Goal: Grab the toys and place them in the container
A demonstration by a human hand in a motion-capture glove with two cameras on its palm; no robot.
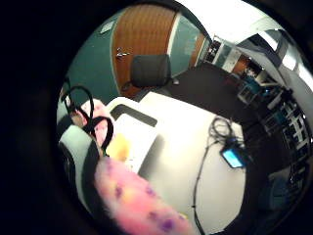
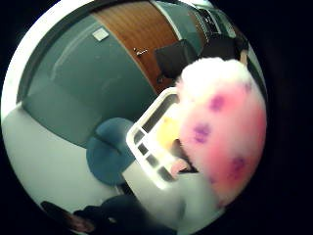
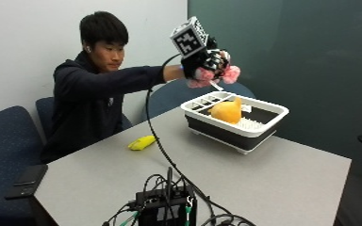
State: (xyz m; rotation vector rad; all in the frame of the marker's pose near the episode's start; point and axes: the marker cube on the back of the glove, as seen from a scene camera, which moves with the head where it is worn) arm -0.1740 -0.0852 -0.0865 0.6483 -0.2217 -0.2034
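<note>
- Outside view: right hand [image 3: 201, 63] grips pink plush toy [image 3: 226, 74] above the container [image 3: 256, 129]; orange toy [image 3: 226, 112] inside
- Only it shows yellow toy [image 3: 141, 141] on the tabletop [image 3: 294, 179] beside the container

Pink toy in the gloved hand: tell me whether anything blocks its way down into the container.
Nothing visible does. The right hand holds the pink toy in the air above the container, whose top is open. An orange toy already lies inside, with bare floor beside it.
</note>
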